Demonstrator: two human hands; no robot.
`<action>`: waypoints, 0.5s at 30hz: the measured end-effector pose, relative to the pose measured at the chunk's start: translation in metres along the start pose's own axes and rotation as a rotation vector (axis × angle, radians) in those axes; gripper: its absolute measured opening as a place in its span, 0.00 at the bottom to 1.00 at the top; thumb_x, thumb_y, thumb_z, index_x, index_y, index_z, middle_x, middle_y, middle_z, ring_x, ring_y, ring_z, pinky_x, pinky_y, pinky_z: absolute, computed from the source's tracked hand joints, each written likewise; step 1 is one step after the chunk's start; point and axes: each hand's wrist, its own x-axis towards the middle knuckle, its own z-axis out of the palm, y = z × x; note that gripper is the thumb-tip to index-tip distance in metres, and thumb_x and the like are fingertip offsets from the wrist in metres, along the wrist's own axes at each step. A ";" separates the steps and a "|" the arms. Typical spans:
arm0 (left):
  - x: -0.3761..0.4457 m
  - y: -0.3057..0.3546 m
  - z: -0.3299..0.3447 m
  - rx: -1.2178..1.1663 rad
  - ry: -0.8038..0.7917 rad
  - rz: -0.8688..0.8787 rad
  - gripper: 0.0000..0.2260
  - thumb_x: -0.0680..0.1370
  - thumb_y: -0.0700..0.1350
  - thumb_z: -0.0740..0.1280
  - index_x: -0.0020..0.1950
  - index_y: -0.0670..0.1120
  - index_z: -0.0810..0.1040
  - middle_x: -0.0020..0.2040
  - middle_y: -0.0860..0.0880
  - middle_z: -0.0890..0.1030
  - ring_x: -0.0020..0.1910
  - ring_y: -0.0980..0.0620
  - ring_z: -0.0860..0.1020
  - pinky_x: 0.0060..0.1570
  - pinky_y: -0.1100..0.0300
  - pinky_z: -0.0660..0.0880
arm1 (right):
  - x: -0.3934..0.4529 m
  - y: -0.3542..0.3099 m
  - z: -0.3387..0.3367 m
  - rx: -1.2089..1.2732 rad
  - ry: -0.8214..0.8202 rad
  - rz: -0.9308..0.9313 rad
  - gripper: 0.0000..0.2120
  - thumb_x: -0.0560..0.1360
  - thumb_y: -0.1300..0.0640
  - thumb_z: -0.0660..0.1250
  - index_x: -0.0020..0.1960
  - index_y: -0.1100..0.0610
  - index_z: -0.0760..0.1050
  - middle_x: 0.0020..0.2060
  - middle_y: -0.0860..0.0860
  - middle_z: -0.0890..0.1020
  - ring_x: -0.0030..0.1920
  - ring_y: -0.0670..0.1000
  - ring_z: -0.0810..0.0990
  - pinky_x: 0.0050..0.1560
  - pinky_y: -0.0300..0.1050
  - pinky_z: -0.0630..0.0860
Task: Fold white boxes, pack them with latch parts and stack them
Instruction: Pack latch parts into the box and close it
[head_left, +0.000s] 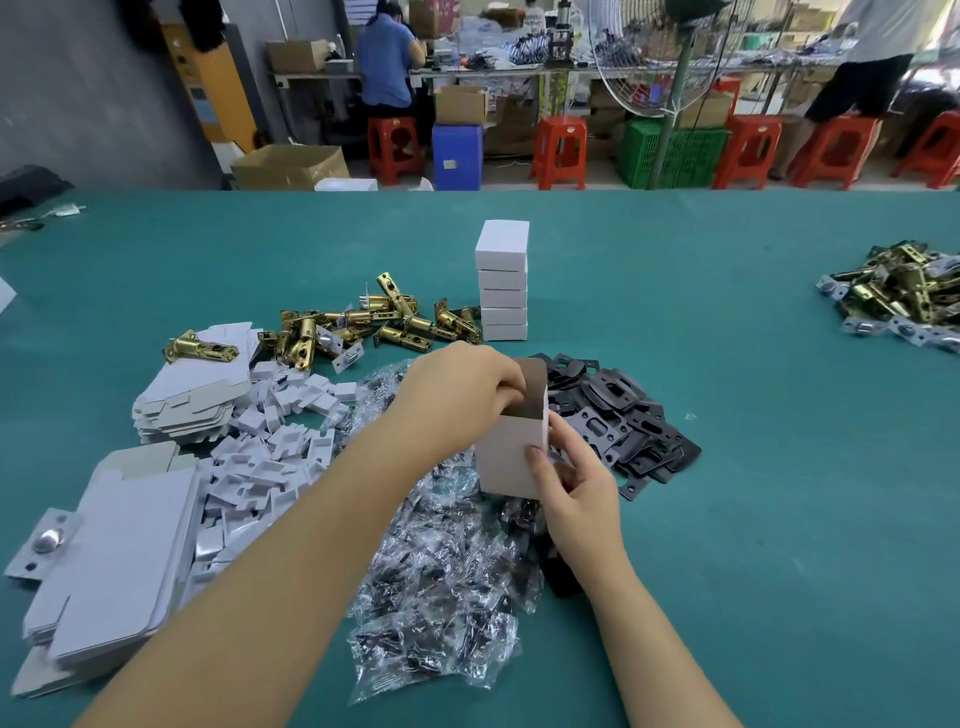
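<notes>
Your right hand grips the small grey-white cardboard box from its near side, thumb flat on the front panel, fingers wrapped round the right wall. Your left hand curls its fingers over the open top; the fingertips are hidden inside the box, so you cannot tell what they pinch. One brown flap stands upright. The box is held above the heap of clear plastic bags of dark small parts, which hides its bottom edge.

On the green cloth table, the black metal plates lie just right of the box, partly covered by it. The brass latch bolts lie behind your left hand. The stack of five closed white boxes stands beyond. Flat white box blanks and white plastic inserts lie at left; the blanks are cut off at the frame edge.
</notes>
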 end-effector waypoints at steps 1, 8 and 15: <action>-0.002 -0.001 0.001 -0.069 0.058 -0.009 0.08 0.82 0.50 0.65 0.56 0.57 0.84 0.49 0.57 0.85 0.50 0.53 0.80 0.46 0.56 0.76 | 0.002 0.000 -0.002 0.007 0.025 -0.006 0.20 0.78 0.47 0.68 0.67 0.31 0.73 0.55 0.34 0.83 0.47 0.48 0.86 0.43 0.47 0.84; -0.013 -0.010 0.015 -0.483 0.277 -0.096 0.08 0.82 0.43 0.65 0.54 0.51 0.84 0.41 0.58 0.81 0.30 0.59 0.75 0.32 0.60 0.71 | 0.012 0.006 -0.017 0.075 0.272 -0.007 0.19 0.81 0.55 0.67 0.66 0.35 0.73 0.50 0.33 0.84 0.42 0.41 0.82 0.44 0.36 0.80; -0.039 0.012 0.061 -0.164 -0.412 0.099 0.08 0.79 0.51 0.70 0.58 0.55 0.82 0.52 0.56 0.82 0.51 0.55 0.80 0.53 0.55 0.78 | 0.015 0.014 -0.018 0.029 0.319 0.011 0.19 0.81 0.53 0.67 0.69 0.39 0.71 0.45 0.32 0.83 0.40 0.43 0.78 0.47 0.47 0.78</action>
